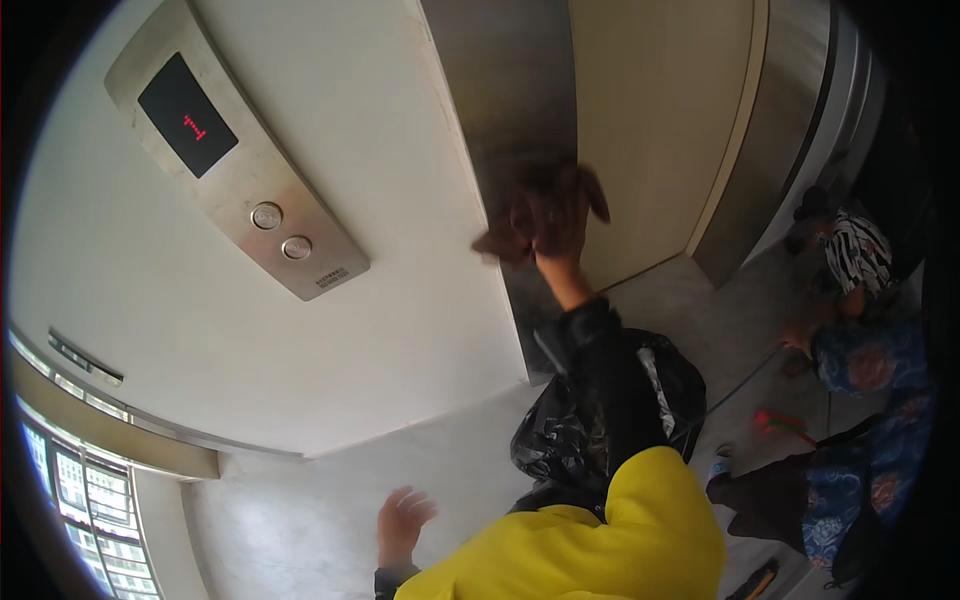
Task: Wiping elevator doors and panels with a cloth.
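My right hand (559, 225) is raised against the brushed-metal elevator door frame (499, 82). It presses a dark brown cloth (506, 238) onto the metal; motion blurs both the hand and the cloth. The black sleeve of that arm passes in front of a black plastic bag (551, 435) on the floor. Low in the view, my left hand (403, 517) hangs over the grey floor, holding nothing, its fingers slightly apart.
An elevator call panel (341, 259) with two round buttons and a lit display is on the white wall. Beside the frame is a beige elevator door (660, 112). A person in blue floral clothing (862, 360) and another in a patterned top (859, 251) are at right. A barred window (90, 480) is lower left.
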`<action>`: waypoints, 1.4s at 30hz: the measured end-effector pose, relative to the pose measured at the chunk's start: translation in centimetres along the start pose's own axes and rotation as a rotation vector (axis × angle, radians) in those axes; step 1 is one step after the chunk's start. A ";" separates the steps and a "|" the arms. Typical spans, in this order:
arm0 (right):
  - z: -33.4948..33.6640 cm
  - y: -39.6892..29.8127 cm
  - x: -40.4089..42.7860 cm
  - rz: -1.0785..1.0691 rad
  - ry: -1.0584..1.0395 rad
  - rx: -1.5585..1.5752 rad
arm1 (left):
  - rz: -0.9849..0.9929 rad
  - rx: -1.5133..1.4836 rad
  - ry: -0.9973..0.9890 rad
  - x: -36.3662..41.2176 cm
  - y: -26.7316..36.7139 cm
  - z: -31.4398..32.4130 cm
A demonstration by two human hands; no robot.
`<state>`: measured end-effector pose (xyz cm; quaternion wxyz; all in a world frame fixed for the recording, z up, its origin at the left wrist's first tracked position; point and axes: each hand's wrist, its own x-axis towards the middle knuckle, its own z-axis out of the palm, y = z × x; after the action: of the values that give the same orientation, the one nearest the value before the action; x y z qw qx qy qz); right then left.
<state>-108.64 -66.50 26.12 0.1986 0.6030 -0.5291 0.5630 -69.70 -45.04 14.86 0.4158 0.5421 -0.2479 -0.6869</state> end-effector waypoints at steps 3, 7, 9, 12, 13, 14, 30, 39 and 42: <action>4.0 7.9 -14.6 0.141 0.109 -0.323 | -0.091 0.005 -0.019 0.1 -1.1 0.5; 2.7 7.6 -22.5 0.355 -0.150 0.007 | -0.098 -0.019 0.013 -0.1 -1.4 0.0; 0.4 6.5 -18.5 0.247 -0.085 -0.076 | -0.184 -0.201 0.086 -0.4 -1.1 0.8; -1.0 4.4 -6.8 0.045 0.112 -0.180 | -0.220 -0.229 0.103 -0.1 -1.5 0.5; -1.3 3.3 -2.1 -0.025 0.178 -0.208 | -0.227 -0.239 0.084 0.0 -1.5 0.4; -1.3 2.3 0.7 -0.078 0.216 -0.215 | -0.219 -0.253 0.076 0.1 -1.3 0.6; 15.8 3.5 -24.5 0.480 -0.253 -0.049 | -0.155 -0.543 0.425 -4.7 -2.7 -2.7; 5.5 6.5 -29.2 0.204 -0.917 0.540 | -0.245 -0.513 0.394 -5.4 -2.4 -2.7; -0.2 7.2 -28.9 0.306 -0.875 0.472 | -0.347 -0.549 0.369 -3.8 -4.1 -4.0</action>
<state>-109.36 -56.95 -2.13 -0.2671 0.7261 -0.5032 0.3850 -66.88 -39.22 12.57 0.4608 0.5589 0.1202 -0.6788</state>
